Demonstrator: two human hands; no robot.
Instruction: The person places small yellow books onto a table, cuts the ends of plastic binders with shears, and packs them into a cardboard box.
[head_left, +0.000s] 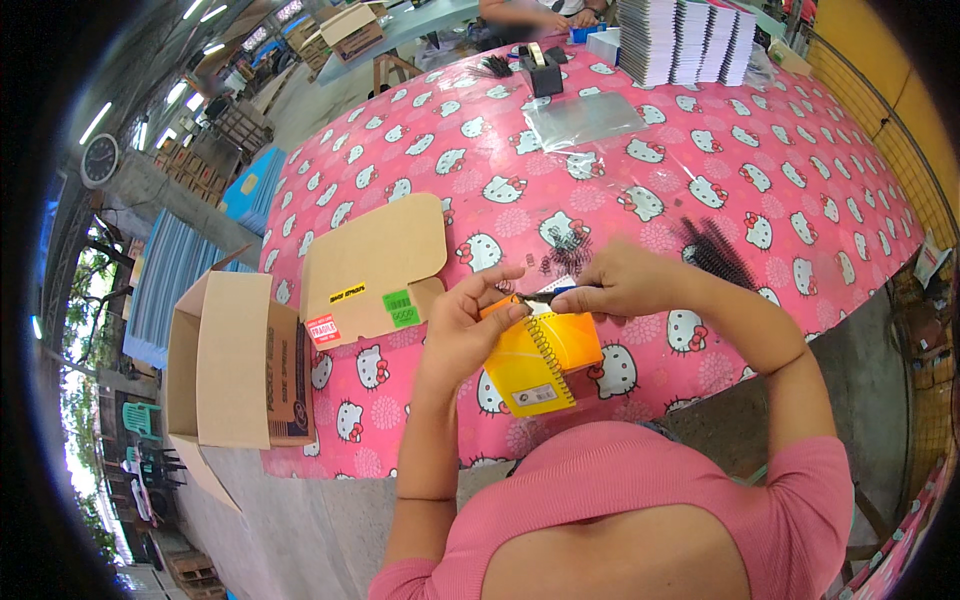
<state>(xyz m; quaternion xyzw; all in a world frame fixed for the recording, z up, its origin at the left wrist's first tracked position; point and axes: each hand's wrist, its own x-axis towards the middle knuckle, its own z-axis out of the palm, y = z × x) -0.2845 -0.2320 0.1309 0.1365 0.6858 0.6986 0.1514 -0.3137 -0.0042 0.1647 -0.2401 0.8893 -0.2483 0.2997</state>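
Observation:
A small yellow spiral-bound notebook (525, 370) is tilted above the near edge of the table, its black wire coil running down one side. My left hand (468, 325) is closed on its upper left corner, thumb on the cover. In my right hand (628, 282) is a small hand tool with a blue handle (565, 290). Its dark tip meets the top end of the coil; the fingers hide most of the tool, so its exact kind is unclear. Short black coil scraps (567, 248) lie on the table just beyond both hands.
Black plastic coils (718, 252) lie to the right. An open cardboard box (235, 360) and a flat-lidded carton (375, 245) stand left. Farther back are a clear plastic sheet (587, 120), a tape dispenser (541, 73) and notebook stacks (648, 42). Another person's hands (565, 18) show at the far side.

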